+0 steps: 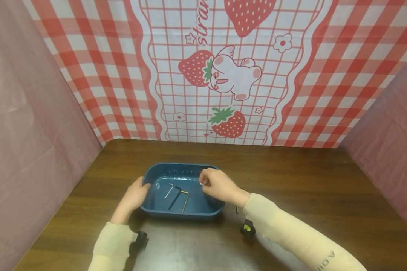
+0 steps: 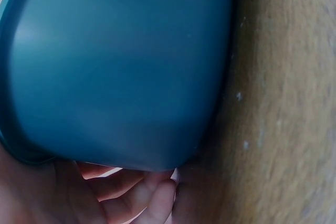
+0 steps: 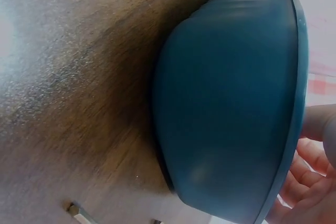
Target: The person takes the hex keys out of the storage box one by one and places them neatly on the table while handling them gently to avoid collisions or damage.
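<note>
A blue plastic basin (image 1: 181, 215) stands on the table. Inside it lie three L-shaped hex keys: a short silver one (image 1: 169, 191), a black one (image 1: 175, 198) and a brassy one (image 1: 185, 201). My left hand (image 1: 134, 195) grips the basin's left end, thumb over the rim and fingers against the outer wall. Over the basin's right end is my right hand (image 1: 220, 185), its fingers curled and thumb pressed toward them. A small bright piece (image 1: 201, 184) shows at those fingertips; I cannot tell its kind, as the hand hides most of it.
On the wooden table (image 1: 291, 177), right of the basin, lies another hex key (image 1: 237, 209), partly behind the right forearm. The right wrist view also shows a metal key end (image 3: 79, 213) near the basin. A strawberry-patterned checked cloth (image 1: 230, 75) hangs behind the table, with pink cloth at both sides.
</note>
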The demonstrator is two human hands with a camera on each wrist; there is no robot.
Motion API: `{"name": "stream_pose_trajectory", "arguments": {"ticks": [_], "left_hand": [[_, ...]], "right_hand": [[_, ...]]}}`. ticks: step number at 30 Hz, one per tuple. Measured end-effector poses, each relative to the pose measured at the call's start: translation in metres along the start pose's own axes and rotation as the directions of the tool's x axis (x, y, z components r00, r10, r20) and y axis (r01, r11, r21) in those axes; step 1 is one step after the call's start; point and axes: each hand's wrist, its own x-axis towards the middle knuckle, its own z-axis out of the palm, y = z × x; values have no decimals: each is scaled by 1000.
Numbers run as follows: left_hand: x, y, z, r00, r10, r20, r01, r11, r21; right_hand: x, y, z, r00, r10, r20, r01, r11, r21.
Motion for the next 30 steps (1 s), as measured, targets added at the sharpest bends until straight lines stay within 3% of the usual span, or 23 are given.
{"name": "stream_pose_trajectory", "arguments": {"ticks": [17, 30], "left_hand": [[-1, 1, -1, 1000, 8, -2, -8, 1000, -1], [-2, 3, -1, 1000, -1, 4, 2, 1000, -2]], "right_hand": [[-2, 7, -28, 997, 26, -71, -20, 996, 84], [-4, 14, -40, 997, 31, -72, -27, 998, 52]]}}
